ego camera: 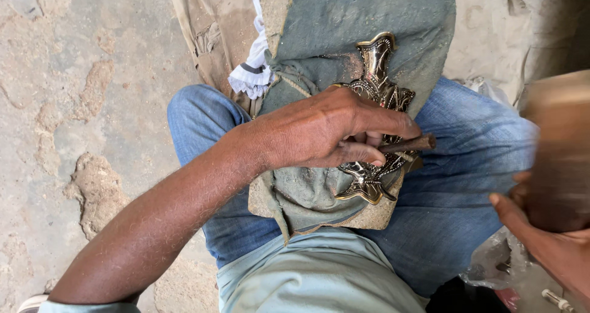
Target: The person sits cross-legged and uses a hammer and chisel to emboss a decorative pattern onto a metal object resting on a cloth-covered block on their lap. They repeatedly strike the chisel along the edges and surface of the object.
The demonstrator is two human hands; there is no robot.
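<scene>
My left hand (326, 135) grips a short brown metal punch (413, 144), holding it sideways over an ornate brass-coloured metal plate (376, 73). The plate lies on a grey-green padded cloth block (344, 24) resting across my lap in blue jeans. My right hand (553, 245) is at the right edge, wrapped around a blurred brown wooden mallet (559, 153) held a little way to the right of the punch's end. The lower part of the plate is partly hidden by my left fingers.
A white rag (253, 67) is tucked at the block's left side. A crumpled clear plastic bag (491, 264) lies at the lower right by my knee. Rough, cracked concrete floor (74, 104) spreads to the left.
</scene>
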